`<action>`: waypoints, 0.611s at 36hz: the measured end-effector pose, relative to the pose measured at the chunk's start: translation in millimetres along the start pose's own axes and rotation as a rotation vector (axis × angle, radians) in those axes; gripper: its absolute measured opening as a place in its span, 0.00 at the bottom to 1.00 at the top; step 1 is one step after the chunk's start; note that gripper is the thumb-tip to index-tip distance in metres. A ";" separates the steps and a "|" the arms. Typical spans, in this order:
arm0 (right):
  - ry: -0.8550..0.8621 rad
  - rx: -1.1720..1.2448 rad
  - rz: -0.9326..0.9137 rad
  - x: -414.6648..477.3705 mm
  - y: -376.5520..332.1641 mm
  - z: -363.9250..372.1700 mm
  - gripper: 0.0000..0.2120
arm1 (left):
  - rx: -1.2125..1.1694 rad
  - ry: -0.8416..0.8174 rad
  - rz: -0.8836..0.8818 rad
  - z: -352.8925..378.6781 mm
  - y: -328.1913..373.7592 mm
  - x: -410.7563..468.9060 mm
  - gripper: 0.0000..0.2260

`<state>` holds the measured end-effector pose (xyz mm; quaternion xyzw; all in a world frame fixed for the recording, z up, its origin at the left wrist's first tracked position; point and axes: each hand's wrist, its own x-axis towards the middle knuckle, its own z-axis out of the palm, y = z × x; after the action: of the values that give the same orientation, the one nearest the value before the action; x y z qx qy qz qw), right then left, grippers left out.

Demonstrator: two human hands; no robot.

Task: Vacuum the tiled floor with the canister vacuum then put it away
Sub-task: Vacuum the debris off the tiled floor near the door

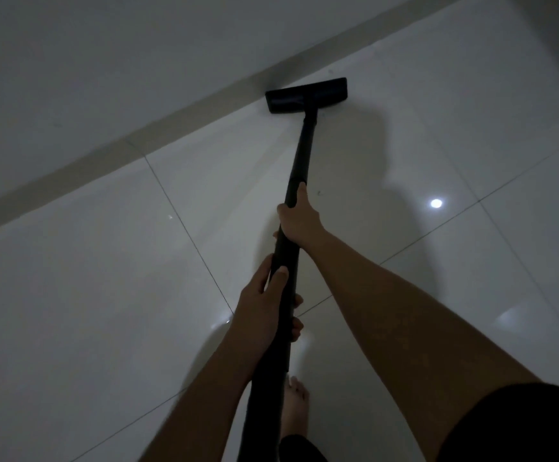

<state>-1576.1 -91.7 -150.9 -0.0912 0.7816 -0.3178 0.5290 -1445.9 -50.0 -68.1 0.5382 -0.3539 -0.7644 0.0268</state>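
Observation:
A long black vacuum wand (pixel 299 155) runs from the bottom of the view up to a flat black floor head (pixel 306 96). The head rests on the glossy white tiled floor (pixel 104 278), close against the skirting at the foot of the wall. My right hand (pixel 299 218) grips the wand about midway along. My left hand (pixel 266 308) grips it lower down, nearer my body, with the thumb lying along the tube. The canister itself is out of view.
A pale wall (pixel 104 61) with a beige skirting strip (pixel 158 131) runs diagonally across the upper left. My bare foot (pixel 294 408) stands on the tiles beside the wand's lower end. A ceiling light reflects off the floor (pixel 436 203) at right. The room is dim.

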 end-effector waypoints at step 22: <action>0.034 0.081 0.074 -46.8 29.8 -0.2 0.33 | 0.084 -0.035 -0.014 -6.2 -23.9 -42.6 0.17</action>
<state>-1550.7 -46.0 -132.6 -0.0351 0.7797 -0.3309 0.5304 -1414.8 -17.3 -48.6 0.5279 -0.3821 -0.7584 -0.0074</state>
